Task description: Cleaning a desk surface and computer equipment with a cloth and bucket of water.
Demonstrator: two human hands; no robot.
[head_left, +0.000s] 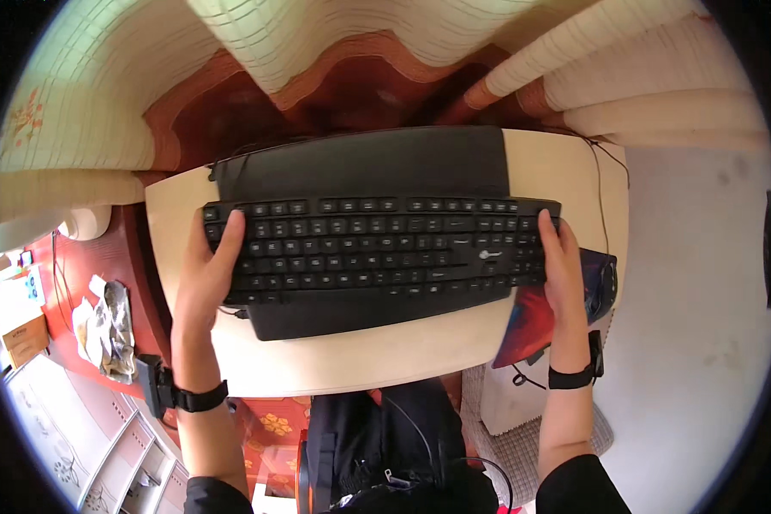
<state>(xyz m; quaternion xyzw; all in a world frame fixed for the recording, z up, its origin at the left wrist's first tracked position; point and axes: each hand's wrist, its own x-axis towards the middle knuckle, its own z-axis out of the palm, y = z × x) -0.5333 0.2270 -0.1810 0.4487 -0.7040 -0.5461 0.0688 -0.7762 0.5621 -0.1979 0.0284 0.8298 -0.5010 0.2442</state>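
Note:
Between my two hands is a black keyboard, held level by its short ends. My left hand grips the left end, its thumb lying over the top at the edge keys. At the other end my right hand has its thumb on top; the fingers underneath are hidden. Below the keyboard lies a wide black flat thing, which could be a closed laptop or a mat. It rests on the pale wooden desk. Whether the keyboard touches it I cannot tell.
A red and blue mouse pad with a dark mouse lies by my right wrist. Cables run along the desk's right side. Curtains hang behind. On the left, a red surface holds a crumpled plastic bag.

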